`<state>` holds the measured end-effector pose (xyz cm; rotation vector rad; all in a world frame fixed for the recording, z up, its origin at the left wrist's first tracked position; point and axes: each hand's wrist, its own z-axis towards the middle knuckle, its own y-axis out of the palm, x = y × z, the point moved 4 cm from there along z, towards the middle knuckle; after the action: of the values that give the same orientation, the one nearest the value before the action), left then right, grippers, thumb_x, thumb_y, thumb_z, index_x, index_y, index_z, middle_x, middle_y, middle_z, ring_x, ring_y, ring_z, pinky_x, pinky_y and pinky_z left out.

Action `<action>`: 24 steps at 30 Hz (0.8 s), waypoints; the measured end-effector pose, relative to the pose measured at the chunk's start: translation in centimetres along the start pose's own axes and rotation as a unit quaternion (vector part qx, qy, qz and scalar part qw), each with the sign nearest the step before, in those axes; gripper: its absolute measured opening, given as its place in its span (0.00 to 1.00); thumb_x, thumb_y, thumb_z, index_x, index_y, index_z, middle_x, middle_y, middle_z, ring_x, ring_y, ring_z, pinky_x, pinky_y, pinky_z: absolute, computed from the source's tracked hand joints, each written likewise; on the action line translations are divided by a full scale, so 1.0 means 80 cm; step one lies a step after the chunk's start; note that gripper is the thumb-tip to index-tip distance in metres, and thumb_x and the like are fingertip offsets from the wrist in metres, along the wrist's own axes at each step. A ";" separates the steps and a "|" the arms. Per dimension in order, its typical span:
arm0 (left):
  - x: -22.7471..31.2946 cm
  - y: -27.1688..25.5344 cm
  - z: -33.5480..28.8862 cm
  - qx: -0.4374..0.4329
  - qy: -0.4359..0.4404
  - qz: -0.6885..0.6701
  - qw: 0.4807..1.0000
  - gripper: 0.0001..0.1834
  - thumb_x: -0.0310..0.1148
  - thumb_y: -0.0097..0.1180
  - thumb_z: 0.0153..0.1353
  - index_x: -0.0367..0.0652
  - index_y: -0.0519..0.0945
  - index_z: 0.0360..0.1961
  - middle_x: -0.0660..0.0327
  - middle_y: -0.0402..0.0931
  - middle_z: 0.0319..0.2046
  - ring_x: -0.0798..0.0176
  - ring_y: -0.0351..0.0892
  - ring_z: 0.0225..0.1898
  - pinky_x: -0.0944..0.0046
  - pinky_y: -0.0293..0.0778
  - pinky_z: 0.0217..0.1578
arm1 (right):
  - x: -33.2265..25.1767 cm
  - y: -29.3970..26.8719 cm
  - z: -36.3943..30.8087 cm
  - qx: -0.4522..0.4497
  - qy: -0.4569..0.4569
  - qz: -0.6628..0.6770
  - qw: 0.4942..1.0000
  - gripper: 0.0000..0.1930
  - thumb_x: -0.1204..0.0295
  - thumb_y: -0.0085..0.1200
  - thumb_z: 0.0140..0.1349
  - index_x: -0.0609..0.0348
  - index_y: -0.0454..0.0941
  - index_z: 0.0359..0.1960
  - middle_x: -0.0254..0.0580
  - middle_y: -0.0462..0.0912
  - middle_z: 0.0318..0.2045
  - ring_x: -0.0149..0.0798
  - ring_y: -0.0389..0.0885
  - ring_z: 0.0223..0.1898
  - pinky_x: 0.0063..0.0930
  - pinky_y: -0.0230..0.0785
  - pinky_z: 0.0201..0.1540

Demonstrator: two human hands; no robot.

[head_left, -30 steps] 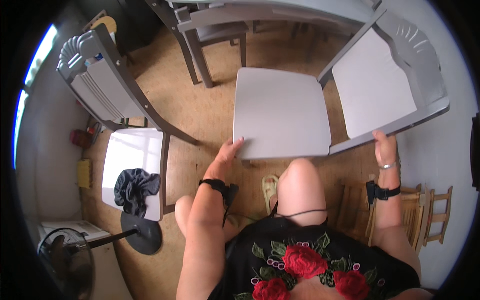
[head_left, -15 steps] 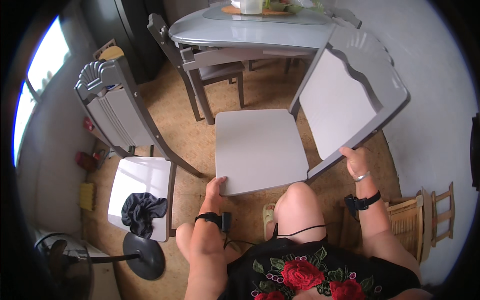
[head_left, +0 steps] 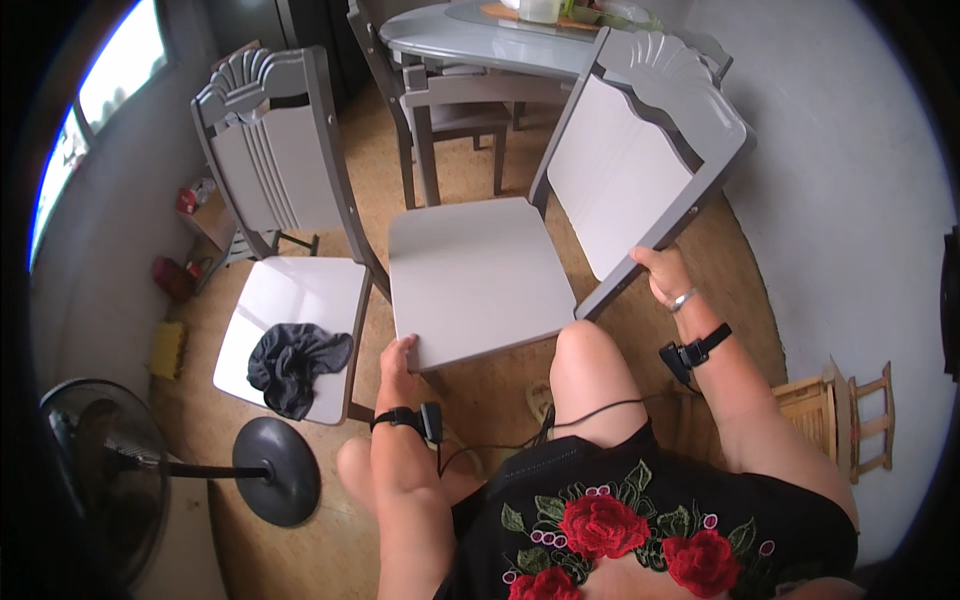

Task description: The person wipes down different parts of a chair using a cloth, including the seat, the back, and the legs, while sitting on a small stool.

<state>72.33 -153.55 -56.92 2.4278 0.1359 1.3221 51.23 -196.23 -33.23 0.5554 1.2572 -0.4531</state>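
A grey chair with a pale seat [head_left: 480, 280] stands before me, turned sideways, its carved backrest on the right. My left hand [head_left: 398, 360] grips the near left corner of the seat, thumb on top. My right hand [head_left: 666, 276] is closed around the side post of the backrest. Beside it on the left stands a matching chair [head_left: 290, 165], its backrest toward the far side. On that chair's glossy seat lies a crumpled dark cloth [head_left: 295, 368]. The seat of the chair I hold comes close to the other chair's back post.
A glass-topped oval table [head_left: 450, 40] with more grey chairs is at the far side. A black fan base [head_left: 275, 472] stands at the lower left. A small wooden chair [head_left: 810, 415] lies by the right wall, and a yellow object [head_left: 168, 350] is near the left wall.
The chair in my hands has shifted left, closer to the chair with the cloth. Both hands keep their grip. My view has tilted, so the surroundings sit higher in the picture.
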 end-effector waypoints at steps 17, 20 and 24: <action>0.208 -0.084 -0.110 0.518 0.449 0.327 0.650 0.24 0.35 0.56 0.45 0.40 0.77 0.47 0.49 0.71 0.48 0.47 0.65 0.53 0.49 0.63 0.53 | 0.002 -0.020 0.006 -0.006 0.172 -0.032 0.985 0.14 0.73 0.59 0.57 0.63 0.75 0.43 0.38 0.79 0.37 0.37 0.78 0.39 0.40 0.72 0.45; 0.204 -0.172 -0.100 0.566 0.171 0.325 0.738 0.38 0.45 0.61 0.45 0.50 0.67 0.60 0.46 0.51 0.63 0.39 0.46 0.65 0.36 0.52 0.58 | 0.012 -0.014 0.017 -0.026 0.169 -0.050 0.984 0.12 0.73 0.59 0.57 0.62 0.75 0.41 0.37 0.80 0.35 0.36 0.79 0.36 0.39 0.72 0.43; 0.169 -0.144 -0.090 0.513 0.040 0.409 0.754 0.46 0.49 0.67 0.43 0.54 0.63 0.64 0.46 0.45 0.68 0.37 0.41 0.69 0.34 0.48 0.61 | 0.014 -0.036 0.011 -0.021 0.161 -0.078 0.984 0.12 0.73 0.59 0.57 0.62 0.76 0.41 0.38 0.80 0.35 0.35 0.79 0.37 0.39 0.72 0.41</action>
<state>74.93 -137.43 -46.87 3.5906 -0.3251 2.1147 50.40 -199.04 -34.54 0.5102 1.6256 -0.4787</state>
